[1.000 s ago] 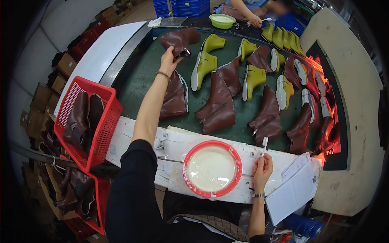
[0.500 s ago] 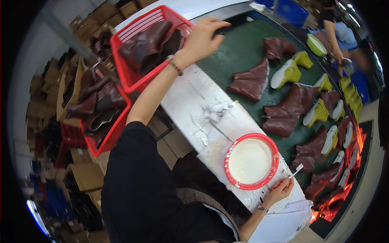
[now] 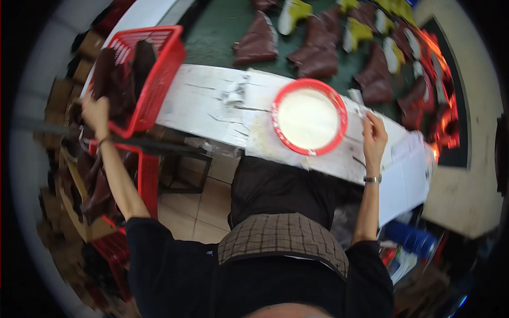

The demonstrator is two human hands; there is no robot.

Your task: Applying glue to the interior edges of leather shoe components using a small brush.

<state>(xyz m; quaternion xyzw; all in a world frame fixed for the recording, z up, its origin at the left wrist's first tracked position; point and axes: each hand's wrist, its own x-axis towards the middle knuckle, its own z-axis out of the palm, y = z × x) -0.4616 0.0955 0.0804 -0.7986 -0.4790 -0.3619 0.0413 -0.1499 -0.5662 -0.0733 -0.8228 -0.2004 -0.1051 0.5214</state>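
Note:
My left hand is at the near left side of a red plastic basket, beside the brown leather boot uppers in it. Its fingers look bent but are blurred, and whether they grip anything does not show. My right hand is closed on a white-handled brush, held over the white bench to the right of a red-rimmed bowl of creamy white liquid. The brush's outline is smeared.
Beyond the bench, brown boot uppers and yellow-green shoe soles lie on a green belt. An orange glow shows at its right end. Below the basket stands another red crate with boot uppers. White papers lie at right.
My left hand has swung from above the basket's far right corner to its near left side. My right hand still holds the brush by the bowl. The whole view has turned.

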